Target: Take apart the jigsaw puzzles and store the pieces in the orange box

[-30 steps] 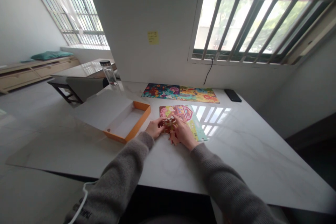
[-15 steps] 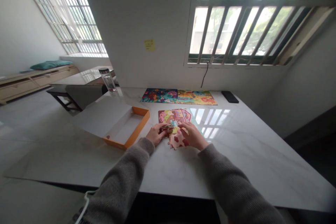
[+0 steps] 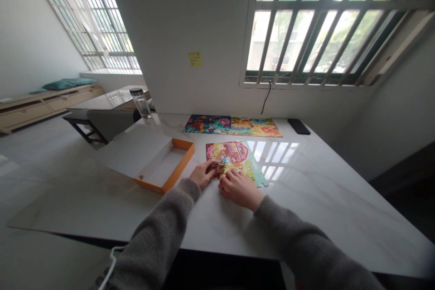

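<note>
A partly joined jigsaw puzzle [image 3: 234,152] with a red barn picture lies flat on the table. My left hand [image 3: 202,174] is closed around a small stack of puzzle pieces [image 3: 220,166] at the puzzle's near left side. My right hand [image 3: 239,187] is bunched at the near edge, its fingers pressed together beside the stack. It covers most of the spot where the pink cow pieces lay, so what its fingertips grip is hidden.
An open orange box [image 3: 179,167] with a white inside stands to the left. Two finished puzzles [image 3: 207,124] lie along the wall, with a black phone [image 3: 299,126] to their right. A glass bottle [image 3: 142,105] stands at the back left corner.
My right hand has moved left and toward me, over the cow pieces, and uncovered the puzzle's right part. My left hand stays in place with its stack.
</note>
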`<control>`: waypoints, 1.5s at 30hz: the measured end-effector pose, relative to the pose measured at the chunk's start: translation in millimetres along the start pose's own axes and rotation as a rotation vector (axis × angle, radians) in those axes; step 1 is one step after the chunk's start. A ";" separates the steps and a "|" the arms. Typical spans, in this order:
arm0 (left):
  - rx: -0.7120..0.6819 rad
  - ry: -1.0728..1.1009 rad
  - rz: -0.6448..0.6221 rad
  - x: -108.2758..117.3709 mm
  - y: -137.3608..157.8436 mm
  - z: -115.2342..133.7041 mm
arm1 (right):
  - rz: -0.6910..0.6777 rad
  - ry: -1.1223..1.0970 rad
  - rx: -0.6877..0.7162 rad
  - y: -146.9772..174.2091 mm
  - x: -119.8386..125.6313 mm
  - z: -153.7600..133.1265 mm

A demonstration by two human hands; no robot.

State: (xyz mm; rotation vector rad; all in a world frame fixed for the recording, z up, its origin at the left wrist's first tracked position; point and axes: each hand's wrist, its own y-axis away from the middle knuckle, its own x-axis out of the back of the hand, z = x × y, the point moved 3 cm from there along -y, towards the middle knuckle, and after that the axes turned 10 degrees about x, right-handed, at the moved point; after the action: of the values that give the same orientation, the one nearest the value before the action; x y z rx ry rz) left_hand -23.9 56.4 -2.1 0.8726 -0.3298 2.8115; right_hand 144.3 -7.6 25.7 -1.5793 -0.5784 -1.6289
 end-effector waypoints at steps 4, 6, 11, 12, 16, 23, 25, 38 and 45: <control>0.006 -0.019 0.006 0.6 0.4 0.8 | 0.015 0.088 -0.036 -1.0 0.6 -7.6; 0.000 -0.014 0.004 0.8 0.6 1.7 | 0.010 0.074 -0.057 -2.0 2.4 -9.4; -0.004 -0.017 0.008 0.9 -0.3 1.6 | -0.028 0.112 -0.127 -10.9 4.7 -21.5; -0.004 -0.015 0.009 0.9 -0.5 1.3 | -0.028 0.139 -0.141 -12.6 3.9 -23.8; -0.015 -0.019 0.014 1.3 -0.4 1.9 | 0.030 0.083 -0.123 -13.4 -3.4 -15.1; 0.015 0.007 -0.004 0.0 -0.9 -1.6 | 0.285 -0.486 -0.111 -2.7 -22.5 46.4; 0.045 0.044 0.005 -0.9 -2.0 -6.1 | 0.401 -0.702 -0.257 -0.6 -26.7 57.9; 0.153 0.432 -0.038 -6.1 -2.7 -8.1 | 0.665 -1.728 -0.296 4.1 -8.0 60.9; 0.194 0.442 -0.098 -8.4 0.4 -4.6 | 0.609 -1.681 -0.244 6.0 -8.3 59.7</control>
State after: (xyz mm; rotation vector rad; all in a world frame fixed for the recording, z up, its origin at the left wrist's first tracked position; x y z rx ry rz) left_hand -19.6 56.3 -10.6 0.2662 0.0501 2.8708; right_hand 185.2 36.9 23.9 -2.7006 -0.5463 0.3850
